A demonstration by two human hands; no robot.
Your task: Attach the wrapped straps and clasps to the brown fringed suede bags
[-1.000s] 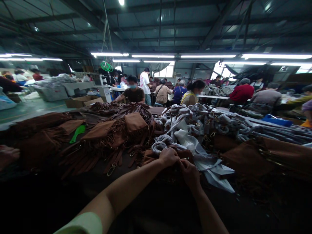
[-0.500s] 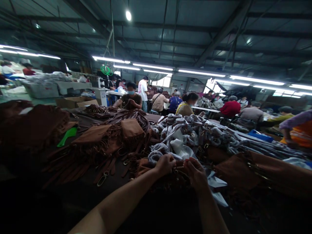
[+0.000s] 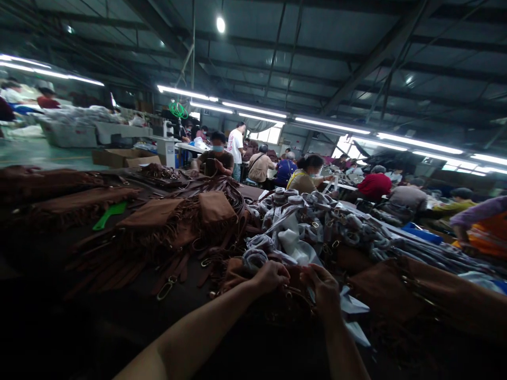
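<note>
Brown bag (image 3: 295,275) | long axis left-right across my view, facing unclear | left hand (image 3: 271,277), right hand (image 3: 325,289) at its edge | fingers curled, I can't tell if pinching

Two bare forearms (image 3: 206,328) are shown, cut off by the bottom edge of the frame and narrowed toward the wrists. At lower centre, the left hand (image 3: 271,277) and right hand (image 3: 324,286) are seen ungloved, their finer detail blurred by dim light.
</note>
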